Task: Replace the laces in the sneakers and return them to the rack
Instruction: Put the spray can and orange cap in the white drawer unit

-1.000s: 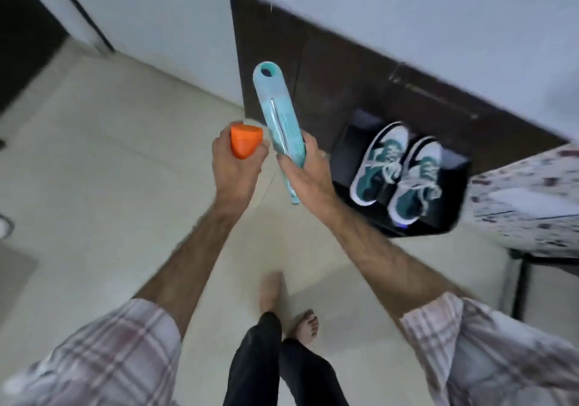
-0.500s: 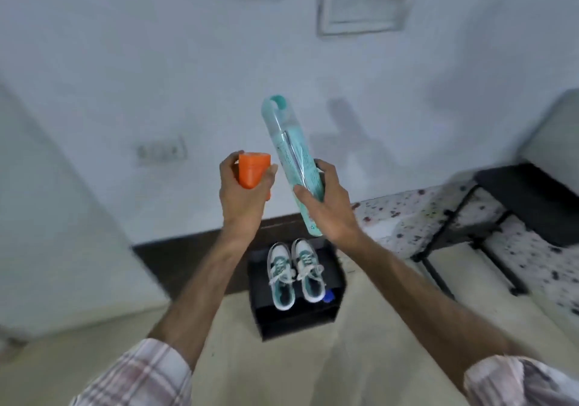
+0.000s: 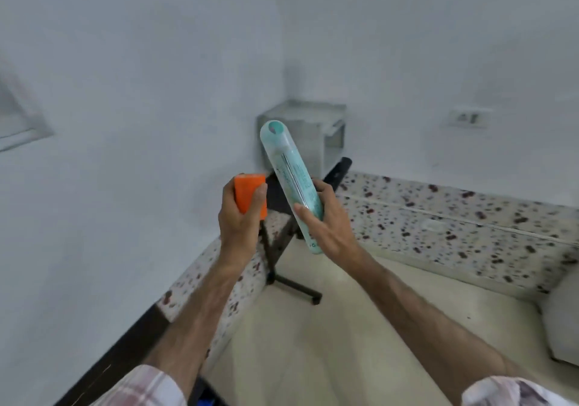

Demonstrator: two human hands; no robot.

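My left hand (image 3: 239, 217) is closed around a small orange block (image 3: 249, 193), held up at chest height. My right hand (image 3: 326, 224) grips a long teal packet (image 3: 291, 180) near its lower end; the packet tilts up and to the left, its rounded top in front of the wall corner. The two hands are close together but the orange block and the packet do not touch. The sneakers and the rack are out of view, apart from a dark edge with a blue spot (image 3: 206, 401) at the bottom.
A speckled stone ledge (image 3: 454, 217) runs along both walls. A black folding stand (image 3: 282, 239) leans in the corner, feet on the cream floor (image 3: 329, 343). A grey box shelf (image 3: 310, 133) hangs in the corner. A wall socket (image 3: 468, 118) is at right.
The view has swung right and up: the sneakers on their black rack have slid out of sight at the bottom left. Both hands keep the same hold on the block and the packet.
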